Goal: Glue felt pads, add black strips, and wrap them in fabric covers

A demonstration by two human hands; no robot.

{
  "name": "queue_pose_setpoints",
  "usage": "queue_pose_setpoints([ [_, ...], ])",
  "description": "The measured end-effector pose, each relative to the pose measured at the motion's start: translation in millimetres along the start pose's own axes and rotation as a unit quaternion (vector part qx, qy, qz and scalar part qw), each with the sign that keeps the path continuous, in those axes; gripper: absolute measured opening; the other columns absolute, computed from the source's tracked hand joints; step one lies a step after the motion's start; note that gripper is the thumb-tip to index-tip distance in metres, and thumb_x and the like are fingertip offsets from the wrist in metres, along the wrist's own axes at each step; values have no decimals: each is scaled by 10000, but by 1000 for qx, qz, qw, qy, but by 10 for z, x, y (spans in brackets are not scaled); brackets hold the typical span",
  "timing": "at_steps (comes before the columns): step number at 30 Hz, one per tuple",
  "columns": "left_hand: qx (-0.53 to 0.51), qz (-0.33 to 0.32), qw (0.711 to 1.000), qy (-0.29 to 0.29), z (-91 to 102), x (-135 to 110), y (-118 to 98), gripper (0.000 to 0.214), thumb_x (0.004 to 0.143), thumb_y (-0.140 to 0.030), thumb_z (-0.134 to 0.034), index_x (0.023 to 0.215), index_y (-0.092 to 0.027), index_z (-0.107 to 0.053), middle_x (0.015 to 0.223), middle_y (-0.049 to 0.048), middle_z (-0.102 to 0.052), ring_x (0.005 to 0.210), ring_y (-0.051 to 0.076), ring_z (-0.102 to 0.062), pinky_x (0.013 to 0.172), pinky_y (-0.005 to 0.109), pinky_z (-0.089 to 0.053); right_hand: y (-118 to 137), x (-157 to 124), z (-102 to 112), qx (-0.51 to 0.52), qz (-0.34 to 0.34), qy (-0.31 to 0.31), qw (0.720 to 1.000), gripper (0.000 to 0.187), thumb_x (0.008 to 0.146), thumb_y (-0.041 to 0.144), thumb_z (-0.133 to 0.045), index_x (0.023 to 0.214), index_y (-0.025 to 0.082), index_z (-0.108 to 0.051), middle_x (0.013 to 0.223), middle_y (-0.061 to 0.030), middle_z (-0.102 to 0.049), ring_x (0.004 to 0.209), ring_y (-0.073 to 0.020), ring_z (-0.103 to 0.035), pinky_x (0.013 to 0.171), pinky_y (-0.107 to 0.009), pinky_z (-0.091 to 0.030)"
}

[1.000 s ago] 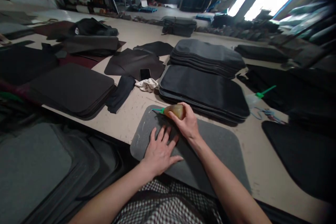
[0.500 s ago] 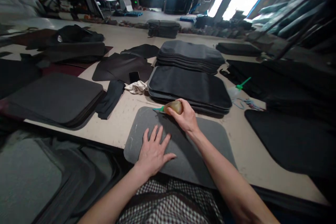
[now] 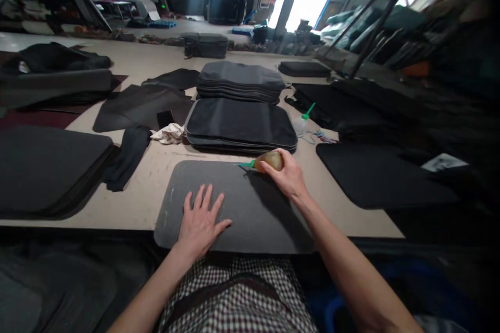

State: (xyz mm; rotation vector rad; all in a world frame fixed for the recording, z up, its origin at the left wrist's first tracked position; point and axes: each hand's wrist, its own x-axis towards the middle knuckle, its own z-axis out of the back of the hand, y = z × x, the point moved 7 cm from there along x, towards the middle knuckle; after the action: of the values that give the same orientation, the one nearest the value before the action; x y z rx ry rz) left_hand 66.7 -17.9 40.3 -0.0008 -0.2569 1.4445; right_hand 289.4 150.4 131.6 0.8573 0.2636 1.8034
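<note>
A grey rounded panel lies flat at the table's front edge, right before me. My left hand rests on its left half, palm down with the fingers spread. In my right hand is a squeeze bottle holding amber liquid, tipped on its side. Its thin green nozzle points left, close to the panel's far edge; whether the tip touches the surface I cannot tell. The bottle and arm cast a dark shadow across the panel.
Behind the panel stand stacks of black panels. A white rag, a phone and a folded black cloth lie left of them. Another green-tipped bottle stands right. More dark panels are piled at left.
The view has swung to the right. My right hand has carried the bottle rightward along the panel's far edge. My left hand stays spread on the panel.
</note>
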Motion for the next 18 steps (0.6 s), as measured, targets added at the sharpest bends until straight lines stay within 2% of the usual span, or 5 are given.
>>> queue_pose_setpoints([
  [6, 16, -7, 1000, 3, -48, -1, -11, 678, 958, -635, -508, 1544, -296, -474, 1669, 130, -313, 1543, 375, -260, 1209, 654, -204, -446, -151, 511, -43, -28, -39, 998, 547, 807, 636, -680, 1151, 215, -624, 1099, -100, -686, 999, -305, -647, 884, -440, -507],
  [18, 38, -20, 999, -12, -110, -19, -4, 654, 987, -633, -430, 1545, -295, -465, 1669, 121, -321, 1552, 360, -238, 1211, 639, -187, -1203, -493, 1376, -114, -83, -129, 981, 509, 787, 637, -683, 1082, 224, -643, 1094, -97, -683, 976, -294, -637, 890, -441, -510],
])
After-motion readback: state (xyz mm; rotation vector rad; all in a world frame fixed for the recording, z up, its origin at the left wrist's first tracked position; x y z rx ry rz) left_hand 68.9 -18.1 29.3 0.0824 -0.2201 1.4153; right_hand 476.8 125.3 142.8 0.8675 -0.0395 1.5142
